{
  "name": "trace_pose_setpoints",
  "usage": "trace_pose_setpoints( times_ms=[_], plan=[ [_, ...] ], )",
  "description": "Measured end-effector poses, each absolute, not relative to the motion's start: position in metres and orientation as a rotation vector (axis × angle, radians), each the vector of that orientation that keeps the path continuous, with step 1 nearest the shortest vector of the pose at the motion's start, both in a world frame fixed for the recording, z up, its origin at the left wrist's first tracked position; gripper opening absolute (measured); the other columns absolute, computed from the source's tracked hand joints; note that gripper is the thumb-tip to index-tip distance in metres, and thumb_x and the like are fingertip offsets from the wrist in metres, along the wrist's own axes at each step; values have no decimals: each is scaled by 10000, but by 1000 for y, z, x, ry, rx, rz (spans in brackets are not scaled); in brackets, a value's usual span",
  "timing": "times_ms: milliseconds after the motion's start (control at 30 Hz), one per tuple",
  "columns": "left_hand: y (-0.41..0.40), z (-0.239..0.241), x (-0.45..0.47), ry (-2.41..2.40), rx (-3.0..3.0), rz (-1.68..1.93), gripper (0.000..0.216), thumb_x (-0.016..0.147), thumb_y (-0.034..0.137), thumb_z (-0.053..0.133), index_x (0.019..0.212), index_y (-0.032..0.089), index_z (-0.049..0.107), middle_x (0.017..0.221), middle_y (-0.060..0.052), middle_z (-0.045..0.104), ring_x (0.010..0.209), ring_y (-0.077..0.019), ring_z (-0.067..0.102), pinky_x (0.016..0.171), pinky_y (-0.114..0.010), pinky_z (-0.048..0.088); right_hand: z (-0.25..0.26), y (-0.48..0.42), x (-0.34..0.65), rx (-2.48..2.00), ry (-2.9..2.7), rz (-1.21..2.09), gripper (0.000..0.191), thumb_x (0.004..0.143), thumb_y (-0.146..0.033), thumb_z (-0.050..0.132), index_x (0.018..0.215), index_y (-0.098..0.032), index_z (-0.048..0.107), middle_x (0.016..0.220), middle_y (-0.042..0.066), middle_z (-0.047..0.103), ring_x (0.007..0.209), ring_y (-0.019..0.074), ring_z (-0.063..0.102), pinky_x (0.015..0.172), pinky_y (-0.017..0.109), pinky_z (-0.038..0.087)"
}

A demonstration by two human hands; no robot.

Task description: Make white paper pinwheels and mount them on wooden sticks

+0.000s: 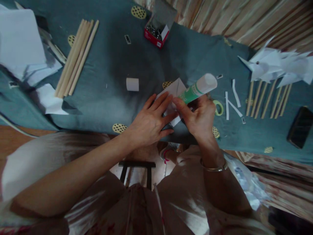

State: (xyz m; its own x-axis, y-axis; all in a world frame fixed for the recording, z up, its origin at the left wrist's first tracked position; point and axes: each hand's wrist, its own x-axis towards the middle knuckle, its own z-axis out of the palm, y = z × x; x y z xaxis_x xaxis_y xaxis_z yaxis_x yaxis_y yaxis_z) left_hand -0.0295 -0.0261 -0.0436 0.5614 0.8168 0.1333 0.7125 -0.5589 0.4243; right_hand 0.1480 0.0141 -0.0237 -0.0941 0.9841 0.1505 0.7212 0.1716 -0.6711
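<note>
Forearms [80, 174] across the table edge [93, 128], right grip [201, 116] clamped round glue stick [195, 90], left grip [152, 121] spread on paper [176, 86]

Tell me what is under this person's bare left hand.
A creased white paper sheet lies partly beneath the bare left hand, over the blue-green cloth. Its far and near corners show; the part covered by the hand cannot be seen.

White paper [175, 87] partly behind left hand [151, 122]

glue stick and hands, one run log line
left hand: flat on white paper | right hand: holds glue stick, tip hidden | right side: paper strips, pinwheels
</note>
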Motion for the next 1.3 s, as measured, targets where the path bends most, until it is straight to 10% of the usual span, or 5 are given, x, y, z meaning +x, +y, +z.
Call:
trace_pose_setpoints(
  times_ms=[667, 1300],
  plan=[
    [-24, -40, -35, 1224, 2530, 431, 536, 931, 482, 600, 1403, 234, 547, 1604, -181, 356, 1506, -384, 282, 1178, -629, 289, -23, 42, 166, -1474, -1236, 792, 351, 846, -554, 650, 738, -228, 576, 634, -41, 577, 565, 120, 550, 551, 278, 473],
    [10, -26, -110, 1758, 2172, 788, 289, 867, 348, 629, 1121, 236, 710, 1132, -70, 743, 1082, -296, 665, 958, -468, 537, -14, 45, 157, -1059, -625, 1466, 285, 682, -403, 856, 743, -212, 654, 662, -54, 677, 565, 76, 644, 568, 182, 567]
  ],
)
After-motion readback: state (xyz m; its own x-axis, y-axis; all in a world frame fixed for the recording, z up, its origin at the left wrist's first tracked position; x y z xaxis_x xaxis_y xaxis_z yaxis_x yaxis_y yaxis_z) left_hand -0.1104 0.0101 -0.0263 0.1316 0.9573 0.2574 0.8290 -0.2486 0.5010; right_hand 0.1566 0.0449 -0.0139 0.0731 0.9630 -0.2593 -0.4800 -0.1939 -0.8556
